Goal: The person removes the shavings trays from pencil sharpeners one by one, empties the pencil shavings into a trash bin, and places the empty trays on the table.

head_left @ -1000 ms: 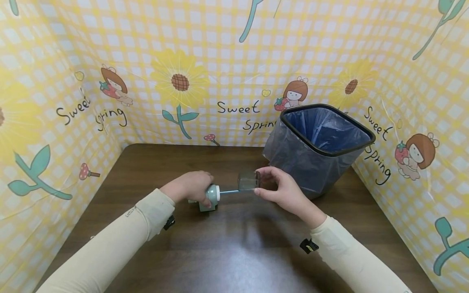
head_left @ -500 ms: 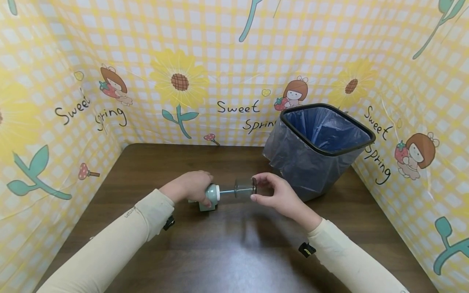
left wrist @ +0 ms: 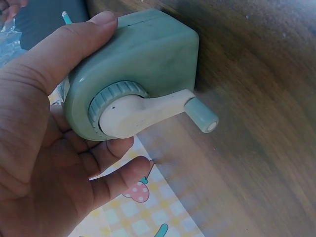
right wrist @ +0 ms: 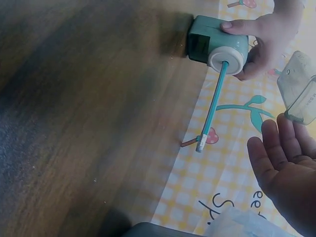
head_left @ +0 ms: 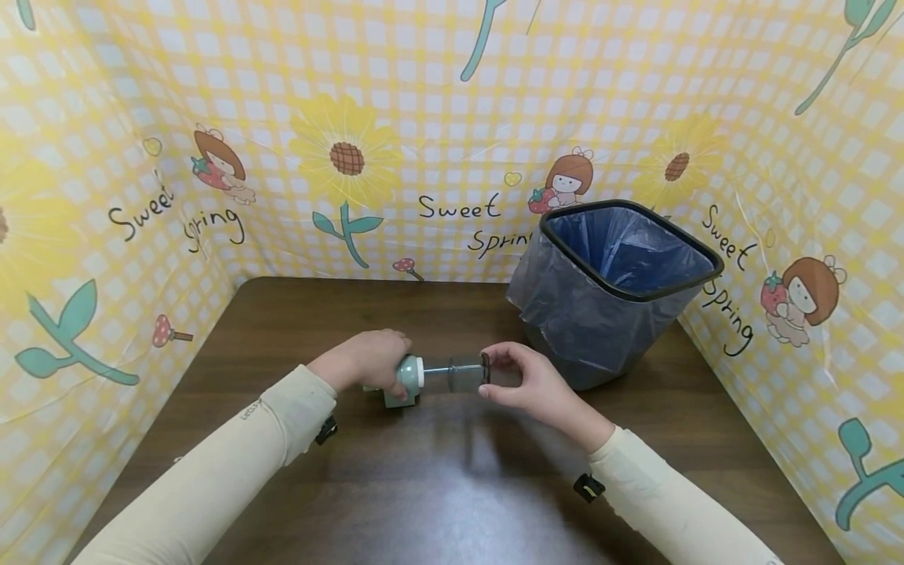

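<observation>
My left hand [head_left: 370,361] grips a green pencil sharpener [head_left: 408,383] on the table, its thumb over the green body. In the left wrist view the white crank [left wrist: 160,109] with a green knob points outward. A blue pencil [right wrist: 215,106] sticks out of the white front ring, its white eraser end free. The sharpener's front has a dark rectangular opening [right wrist: 200,47] beside the ring. My right hand [head_left: 530,378] pinches a see-through shavings drawer [head_left: 466,377] by its dark end. In the head view the drawer overlaps the pencil, to the right of the sharpener.
A trash bin [head_left: 600,329] with a black rim and clear liner stands at the back right, close behind the right hand. The brown wooden table [head_left: 318,479] is bordered by a yellow checked cloth [head_left: 438,118] at the back and sides.
My right hand has brought the shavings drawer slightly left and toward the table's front. My left hand and the sharpener have stayed in place.
</observation>
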`<state>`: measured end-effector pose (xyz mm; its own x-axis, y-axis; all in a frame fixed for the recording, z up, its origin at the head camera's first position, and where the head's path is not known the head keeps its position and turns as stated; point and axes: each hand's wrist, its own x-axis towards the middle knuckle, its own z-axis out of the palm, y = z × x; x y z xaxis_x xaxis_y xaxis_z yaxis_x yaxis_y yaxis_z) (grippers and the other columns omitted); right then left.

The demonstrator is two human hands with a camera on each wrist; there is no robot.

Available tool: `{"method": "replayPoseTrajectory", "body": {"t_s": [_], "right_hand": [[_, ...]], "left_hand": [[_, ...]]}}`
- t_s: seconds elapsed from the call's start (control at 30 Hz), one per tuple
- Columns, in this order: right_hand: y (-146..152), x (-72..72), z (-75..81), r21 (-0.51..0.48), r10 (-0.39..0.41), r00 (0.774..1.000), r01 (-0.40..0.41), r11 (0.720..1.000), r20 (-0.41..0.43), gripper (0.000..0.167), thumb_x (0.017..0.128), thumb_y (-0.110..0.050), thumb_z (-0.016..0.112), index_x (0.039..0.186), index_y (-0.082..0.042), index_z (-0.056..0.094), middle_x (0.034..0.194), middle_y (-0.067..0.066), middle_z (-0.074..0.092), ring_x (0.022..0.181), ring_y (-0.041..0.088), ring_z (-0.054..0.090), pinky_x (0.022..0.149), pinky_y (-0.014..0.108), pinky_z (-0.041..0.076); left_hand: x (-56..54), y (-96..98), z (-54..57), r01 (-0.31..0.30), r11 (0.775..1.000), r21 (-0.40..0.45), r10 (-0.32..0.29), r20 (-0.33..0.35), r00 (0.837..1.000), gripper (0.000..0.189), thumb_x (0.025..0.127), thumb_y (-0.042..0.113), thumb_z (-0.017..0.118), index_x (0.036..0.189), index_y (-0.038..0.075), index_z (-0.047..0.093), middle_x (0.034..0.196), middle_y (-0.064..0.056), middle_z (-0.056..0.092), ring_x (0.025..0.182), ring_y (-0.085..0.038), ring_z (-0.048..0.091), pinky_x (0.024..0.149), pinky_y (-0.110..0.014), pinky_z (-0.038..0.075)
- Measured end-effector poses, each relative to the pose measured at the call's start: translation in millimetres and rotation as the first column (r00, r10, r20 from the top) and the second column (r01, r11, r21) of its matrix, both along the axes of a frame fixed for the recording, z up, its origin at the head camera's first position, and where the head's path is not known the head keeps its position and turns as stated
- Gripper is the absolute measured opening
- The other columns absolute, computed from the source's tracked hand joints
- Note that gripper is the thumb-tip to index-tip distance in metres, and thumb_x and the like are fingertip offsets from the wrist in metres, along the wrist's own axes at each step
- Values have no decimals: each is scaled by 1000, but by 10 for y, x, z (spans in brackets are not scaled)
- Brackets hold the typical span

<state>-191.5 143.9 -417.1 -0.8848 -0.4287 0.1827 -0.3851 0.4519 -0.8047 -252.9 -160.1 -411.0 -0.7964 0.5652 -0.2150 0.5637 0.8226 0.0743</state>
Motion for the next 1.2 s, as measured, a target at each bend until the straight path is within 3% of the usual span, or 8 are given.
{"method": "replayPoseTrajectory", "body": {"t_s": [0.13,0.33,0.6,0.93,1.2], "right_hand": [[-14,-6,-52,2,14,1000,-14,1000,-5,48,82,-29,87,123,-16,65,117,-4,67,111,21,64,101,44,51],[-43,-12,-131,3,31,999,-31,1000,-8,48,81,-27,88,122,-14,66,114,-3,68,107,17,65,98,42,52],[-73,5,-216,1,49,999,-49,999,11,48,82,-26,87,122,-11,66,113,-1,68,108,27,64,100,52,51],[-87,41,-256,12,57,998,-58,998,31,48,83,-28,86,123,-12,65,115,-1,67,111,34,64,101,54,49],[-103,44,-308,36,65,998,-65,997,-1,47,84,-28,85,122,-9,66,115,0,68,108,27,65,98,44,52]], "left_hand": [[3,0,3,-5,1000,-2,5,0,1000,72,72,52,89,122,4,67,119,-9,67,95,-19,59,82,-38,55],[11,-5,-9,-12,1000,5,12,6,1000,73,72,52,89,123,4,67,122,-9,67,96,-20,59,83,-38,55],[11,-3,-8,-9,1000,5,9,0,1000,73,72,52,89,123,4,67,121,-9,67,95,-19,59,83,-38,55],[13,1,-8,-8,1000,13,8,-5,1000,69,71,51,90,119,6,68,118,-7,67,93,-18,59,81,-37,54],[11,0,-17,-6,1000,11,6,-1,1000,70,72,51,89,120,6,67,115,-7,67,92,-18,59,81,-37,55]]}}
